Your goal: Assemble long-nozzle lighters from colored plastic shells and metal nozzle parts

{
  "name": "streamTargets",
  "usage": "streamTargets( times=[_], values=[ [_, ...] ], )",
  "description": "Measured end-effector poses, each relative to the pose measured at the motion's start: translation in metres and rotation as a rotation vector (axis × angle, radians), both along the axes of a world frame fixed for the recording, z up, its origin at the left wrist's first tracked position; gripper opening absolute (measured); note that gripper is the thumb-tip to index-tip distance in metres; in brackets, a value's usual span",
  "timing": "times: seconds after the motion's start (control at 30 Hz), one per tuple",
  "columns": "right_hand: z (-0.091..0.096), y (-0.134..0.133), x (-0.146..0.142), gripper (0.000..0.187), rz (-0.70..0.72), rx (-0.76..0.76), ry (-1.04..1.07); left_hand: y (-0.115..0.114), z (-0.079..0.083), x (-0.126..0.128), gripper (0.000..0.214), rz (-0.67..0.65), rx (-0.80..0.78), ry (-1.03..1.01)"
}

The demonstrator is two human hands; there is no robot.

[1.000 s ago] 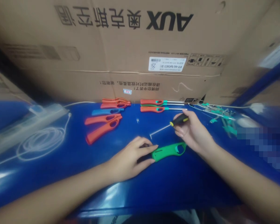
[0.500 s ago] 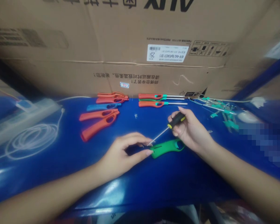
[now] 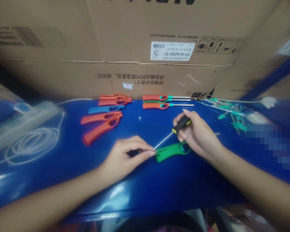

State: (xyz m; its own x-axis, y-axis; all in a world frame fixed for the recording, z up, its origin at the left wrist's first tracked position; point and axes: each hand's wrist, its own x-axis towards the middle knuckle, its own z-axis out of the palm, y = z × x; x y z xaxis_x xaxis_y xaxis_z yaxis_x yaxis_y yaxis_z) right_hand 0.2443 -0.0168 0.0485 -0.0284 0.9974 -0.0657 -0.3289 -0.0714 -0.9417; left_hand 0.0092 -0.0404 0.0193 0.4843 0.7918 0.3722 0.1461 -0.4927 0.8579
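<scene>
My right hand (image 3: 195, 133) grips a screwdriver (image 3: 181, 124) by its black and yellow handle. Its thin metal shaft slants down to the left. At the shaft's tip, the thumb and fingers of my left hand (image 3: 130, 153) are pinched together; whatever small thing may be between them is too small to make out. Just right of those fingertips, a green lighter casing (image 3: 170, 152) lies on the blue tabletop (image 3: 135, 187), with a slot and a small hole at its near end. My right hand partly covers the casing's far end with the trigger loop.
Several orange casings (image 3: 100, 130) and a blue casing (image 3: 103, 110) lie at left. Lighters with metal rods (image 3: 168, 105) rest by the cardboard box (image 3: 70, 48). Tiny screws (image 3: 139, 118) lie mid-table. Rods with teal parts (image 3: 238, 117) pile at right; a coiled white cable (image 3: 32, 141) sits left.
My left thumb and fingers have closed together at the screwdriver's tip; before, they were apart. The screwdriver and green casing keep nearly the same place, while the whole view has shifted slightly.
</scene>
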Motion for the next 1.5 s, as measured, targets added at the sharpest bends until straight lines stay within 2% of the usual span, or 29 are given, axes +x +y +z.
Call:
streamTargets(
  times=[0.23, 0.37, 0.5, 0.7, 0.83, 0.97, 1.03, 1.1, 1.2, 1.27, 1.5],
  values=[
    [0.003, -0.003, 0.0, 0.035, -0.021, 0.071, -0.057, 0.0, -0.003, 0.0, 0.006, 0.027, 0.003, 0.018],
    [0.009, -0.009, 0.0, 0.038, -0.011, 0.181, -0.148, 0.0, -0.004, 0.0, 0.005, 0.032, 0.011, 0.055],
    [0.017, -0.022, -0.002, 0.033, -0.029, 0.315, -0.239, 0.0, -0.005, 0.001, 0.005, 0.04, -0.018, 0.087],
    [0.022, -0.032, -0.004, 0.03, -0.055, 0.423, -0.326, 0.0, -0.006, 0.003, 0.005, 0.04, -0.057, 0.071],
    [0.02, -0.033, -0.004, 0.016, -0.045, 0.516, -0.357, -0.003, -0.007, 0.006, 0.004, 0.023, -0.056, 0.076],
    [0.017, -0.036, -0.004, 0.036, -0.097, 0.699, -0.346, -0.005, -0.008, 0.009, 0.003, -0.014, -0.015, 0.073],
    [0.017, -0.038, -0.003, 0.031, -0.1, 0.761, -0.375, -0.005, -0.008, 0.01, 0.004, -0.009, -0.003, 0.073],
    [0.018, -0.04, 0.0, 0.027, -0.036, 0.764, -0.427, -0.004, -0.008, 0.01, 0.005, 0.012, -0.005, 0.081],
    [0.023, -0.039, 0.005, 0.04, 0.126, 0.728, -0.487, -0.003, -0.008, 0.01, 0.006, 0.045, 0.001, 0.091],
    [0.024, -0.036, 0.007, 0.049, 0.167, 0.747, -0.491, -0.002, -0.007, 0.012, 0.005, 0.051, 0.031, 0.086],
    [0.025, -0.031, 0.008, 0.046, 0.025, 0.923, -0.505, -0.007, 0.001, 0.026, 0.004, 0.016, 0.138, 0.107]
  ],
)
